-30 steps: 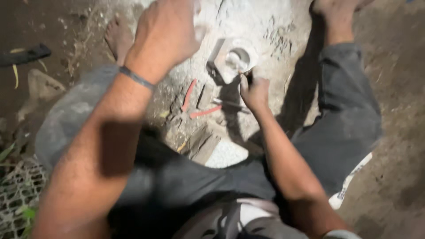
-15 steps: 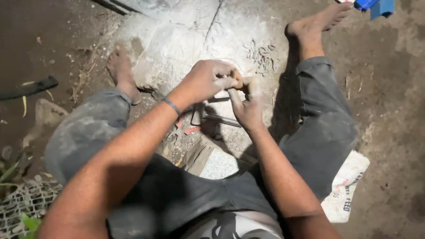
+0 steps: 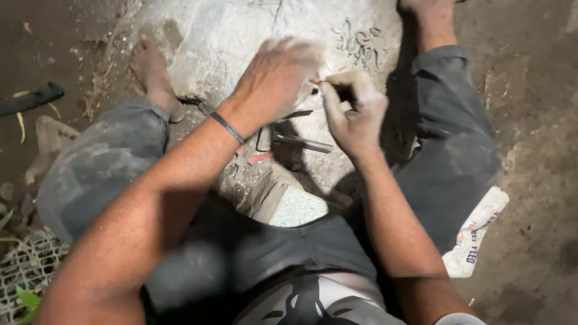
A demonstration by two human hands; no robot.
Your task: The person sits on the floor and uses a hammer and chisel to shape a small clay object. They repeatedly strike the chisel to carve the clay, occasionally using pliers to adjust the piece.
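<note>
I sit on the ground with a big pale stone slab between my bare feet. My left hand, blurred, curls down over a small pale stone piece lying on the slab, and hides most of it. My right hand is right beside it, thumb and forefinger pinched on a thin reddish stick whose tip touches the left hand's fingers. A dark band circles my left wrist.
A metal rod and a red pencil-like stick lie below the hands. A grey stone block sits by my lap. A white printed sack lies under my right leg, wire mesh at lower left, a dark tool at far left.
My left hand came down from the upper left onto the pale stone piece. My right hand rose to meet it. The view tilted down and closer to the hands.
</note>
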